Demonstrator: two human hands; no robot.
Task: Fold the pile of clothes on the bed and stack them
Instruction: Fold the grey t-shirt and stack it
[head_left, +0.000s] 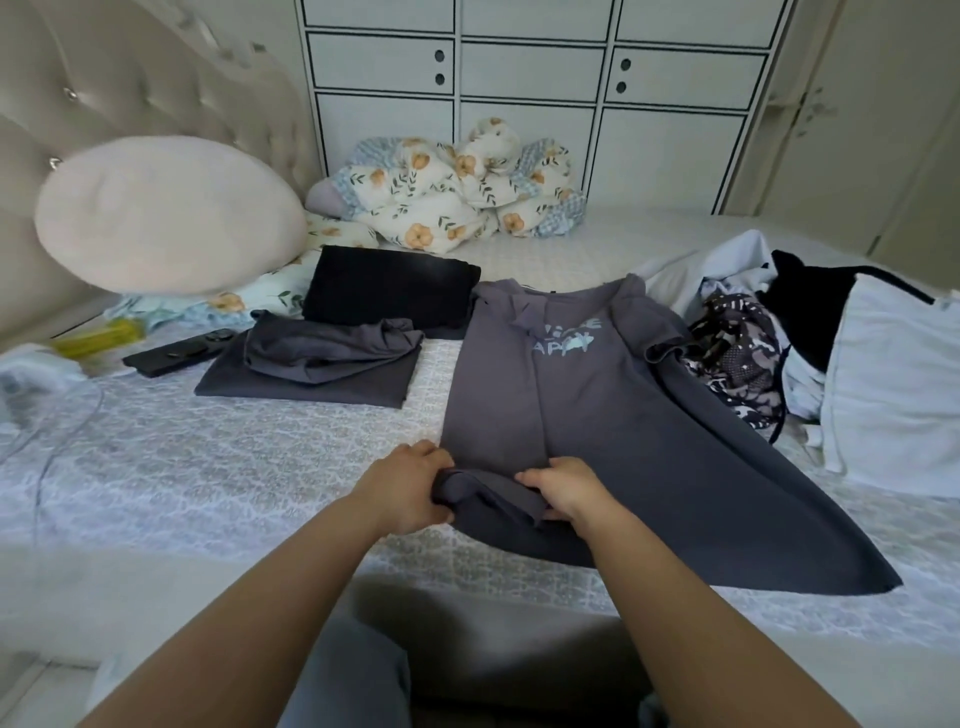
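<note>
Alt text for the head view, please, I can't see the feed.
Both hands, left hand and right hand, grip the near hem of a dark grey printed T-shirt spread on the white patterned bed. Folded dark clothes lie left, an unfolded clothes pile right.

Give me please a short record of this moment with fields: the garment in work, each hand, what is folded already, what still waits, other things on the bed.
garment in work: grey T-shirt with pale print, spread flat on the bed
left hand: left hand grips the bunched near hem
right hand: right hand grips the same hem
folded already: black garment; dark grey garment in front of it, top layer rumpled
still waits: unfolded pile at right
other things: round pillow, floral quilt, black remote
</note>
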